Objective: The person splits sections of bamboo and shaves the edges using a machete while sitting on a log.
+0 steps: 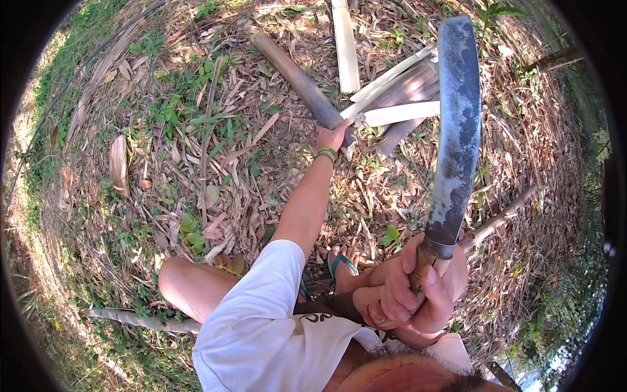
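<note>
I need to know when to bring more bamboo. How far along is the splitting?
Done: several pale split strips lie on the ground. In hand: left hand steadies a whole pole; right hand holds the machete raised. Left: that pole, still unsplit.

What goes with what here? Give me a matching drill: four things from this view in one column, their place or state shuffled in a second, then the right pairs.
Things:
1. left hand
2. right hand
3. blade
4. split pale strips

Places or states:
A. raised upright, dark and mottled
B. lying on leaf litter beyond the pole
C. gripping the end of the brown bamboo pole
D. closed around the wooden handle

Pairs: 1-C, 2-D, 3-A, 4-B
</note>
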The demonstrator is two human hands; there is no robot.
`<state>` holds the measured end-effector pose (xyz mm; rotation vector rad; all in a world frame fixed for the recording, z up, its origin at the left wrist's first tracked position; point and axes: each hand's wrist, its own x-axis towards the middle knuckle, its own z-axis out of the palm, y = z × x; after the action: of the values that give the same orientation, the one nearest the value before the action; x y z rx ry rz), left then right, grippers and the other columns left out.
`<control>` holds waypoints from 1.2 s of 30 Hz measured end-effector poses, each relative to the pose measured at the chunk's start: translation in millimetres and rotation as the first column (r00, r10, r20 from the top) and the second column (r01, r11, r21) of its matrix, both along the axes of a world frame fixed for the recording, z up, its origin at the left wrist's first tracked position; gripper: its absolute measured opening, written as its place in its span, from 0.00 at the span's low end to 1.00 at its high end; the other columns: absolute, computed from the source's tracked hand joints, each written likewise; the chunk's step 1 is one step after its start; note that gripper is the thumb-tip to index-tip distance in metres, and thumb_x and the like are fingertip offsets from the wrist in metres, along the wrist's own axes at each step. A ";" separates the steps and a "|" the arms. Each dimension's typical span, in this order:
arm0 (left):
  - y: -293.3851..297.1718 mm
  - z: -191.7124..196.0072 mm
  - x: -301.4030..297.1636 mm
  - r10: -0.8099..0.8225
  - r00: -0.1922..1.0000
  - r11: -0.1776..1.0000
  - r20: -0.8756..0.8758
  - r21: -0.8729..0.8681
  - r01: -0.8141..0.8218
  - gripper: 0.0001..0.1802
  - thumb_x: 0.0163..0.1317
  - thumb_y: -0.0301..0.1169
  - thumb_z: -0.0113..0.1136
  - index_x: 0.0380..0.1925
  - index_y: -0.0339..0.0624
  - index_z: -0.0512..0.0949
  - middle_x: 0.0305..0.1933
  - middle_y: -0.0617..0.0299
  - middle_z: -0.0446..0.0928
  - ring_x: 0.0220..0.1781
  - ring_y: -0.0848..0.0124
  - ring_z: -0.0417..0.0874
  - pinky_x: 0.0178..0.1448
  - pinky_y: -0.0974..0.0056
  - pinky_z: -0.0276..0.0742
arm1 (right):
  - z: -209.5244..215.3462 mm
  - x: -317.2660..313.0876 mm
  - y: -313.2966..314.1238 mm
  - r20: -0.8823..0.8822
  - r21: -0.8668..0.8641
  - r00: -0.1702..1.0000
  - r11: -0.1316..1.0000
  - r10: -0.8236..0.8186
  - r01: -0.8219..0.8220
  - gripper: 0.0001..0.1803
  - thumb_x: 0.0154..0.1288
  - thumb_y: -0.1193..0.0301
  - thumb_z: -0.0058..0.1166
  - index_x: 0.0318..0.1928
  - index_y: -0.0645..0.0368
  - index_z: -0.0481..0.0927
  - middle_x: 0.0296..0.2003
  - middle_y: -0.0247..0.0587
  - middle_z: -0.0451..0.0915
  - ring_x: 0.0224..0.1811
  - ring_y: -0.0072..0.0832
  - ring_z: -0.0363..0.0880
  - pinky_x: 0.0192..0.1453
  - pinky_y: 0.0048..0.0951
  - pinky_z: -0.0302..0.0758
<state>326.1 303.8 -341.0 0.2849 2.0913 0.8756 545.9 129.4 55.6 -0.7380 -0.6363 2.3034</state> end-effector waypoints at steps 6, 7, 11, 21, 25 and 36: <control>28.0 -10.9 6.5 0.022 0.999 0.998 -0.024 -0.063 -0.023 0.66 0.39 0.56 0.81 0.67 0.19 0.57 0.61 0.34 0.77 0.61 0.45 0.82 0.68 0.52 0.76 | 7.3 12.2 7.8 -0.007 -0.031 0.995 0.995 -0.097 0.096 0.19 0.73 0.59 0.61 0.45 0.57 0.65 0.19 0.30 0.66 0.13 0.20 0.61 0.16 0.28 0.60; 22.9 -26.1 -4.2 0.055 0.998 0.997 -0.041 -0.054 -0.057 0.65 0.40 0.56 0.80 0.67 0.20 0.58 0.60 0.34 0.77 0.61 0.45 0.82 0.68 0.53 0.76 | 5.8 11.6 11.0 -0.016 -0.047 0.996 0.995 -0.088 0.088 0.19 0.73 0.60 0.60 0.45 0.57 0.65 0.19 0.29 0.66 0.13 0.19 0.61 0.16 0.27 0.59; -4.8 2.3 2.2 0.124 0.991 0.991 -0.059 -0.039 -0.126 0.54 0.46 0.53 0.72 0.65 0.24 0.63 0.58 0.35 0.79 0.61 0.44 0.82 0.66 0.52 0.76 | -1.5 8.9 25.0 -0.009 -0.076 0.992 0.990 -0.124 0.123 0.16 0.73 0.65 0.60 0.46 0.58 0.66 0.19 0.29 0.65 0.13 0.18 0.61 0.16 0.24 0.59; -252.3 67.9 40.0 0.271 0.959 0.953 -0.081 0.160 -0.256 0.42 0.51 0.44 0.68 0.64 0.36 0.66 0.54 0.38 0.80 0.54 0.46 0.82 0.61 0.50 0.74 | -28.5 -57.2 47.2 0.250 0.126 0.968 0.990 0.036 -0.070 0.14 0.68 0.75 0.65 0.47 0.62 0.72 0.27 0.31 0.75 0.19 0.15 0.72 0.21 0.21 0.70; -290.9 24.6 65.7 0.139 0.909 0.956 -0.393 -0.184 -0.226 0.47 0.51 0.47 0.72 0.66 0.36 0.63 0.57 0.38 0.79 0.58 0.43 0.81 0.63 0.48 0.75 | -47.3 -99.0 48.3 0.336 0.305 0.942 0.943 0.022 -0.131 0.14 0.70 0.70 0.64 0.47 0.61 0.73 0.26 0.30 0.75 0.19 0.15 0.72 0.22 0.21 0.69; -293.9 10.0 54.3 -0.011 0.950 0.963 -0.312 -0.260 -0.074 0.46 0.50 0.53 0.75 0.58 0.33 0.65 0.53 0.34 0.79 0.55 0.39 0.82 0.59 0.42 0.79 | -94.2 -108.7 35.9 0.484 0.341 0.873 0.905 0.062 -0.254 0.11 0.68 0.72 0.63 0.45 0.61 0.75 0.22 0.27 0.73 0.18 0.15 0.70 0.20 0.21 0.66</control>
<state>380.4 9.9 -331.0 0.2564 2.4833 0.5810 437.2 165.3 -38.6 -1.0755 -1.3878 2.0380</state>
